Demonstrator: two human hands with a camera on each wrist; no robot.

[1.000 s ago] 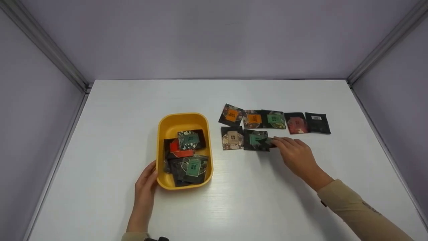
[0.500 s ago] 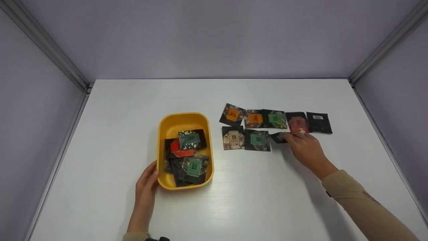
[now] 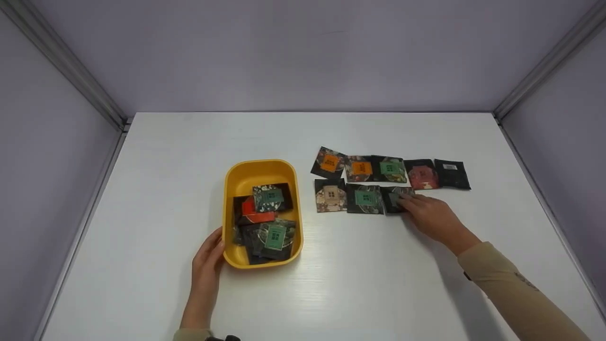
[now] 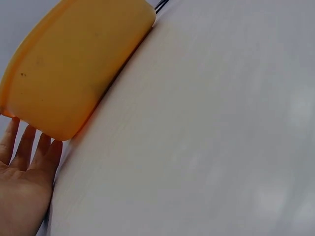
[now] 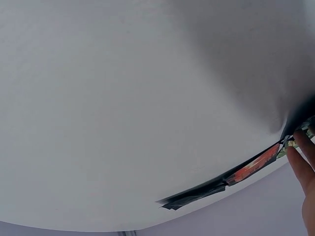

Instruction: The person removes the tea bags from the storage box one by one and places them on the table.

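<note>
In the head view my left hand [image 3: 206,265] rests at the lower left side of a yellow tub [image 3: 299,208]. Its fairly straight fingers touch the tub's outer wall in the left wrist view. Several dark sachets lie inside, one with a green label [image 3: 274,237] and one with a red label [image 3: 255,217]. My right hand [image 3: 433,220] touches a dark sachet [image 3: 391,201] lying at the right end of the front row, its fingertips over the right part. Beside that sachet lies a green-labelled one [image 3: 366,198]. The right thumb is not clearly visible.
A beige-labelled sachet [image 3: 331,195] starts the front row. Behind it runs a back row with orange-labelled sachets [image 3: 362,168], a green one [image 3: 390,168], a red one [image 3: 421,173] and one barcode side up [image 3: 453,175]. The white table [image 3: 165,156] meets walls on three sides.
My right hand has moved a sachet rightward, away from the green-labelled one, and laid it down at the front row's right end. The left hand and tub have stayed put.
</note>
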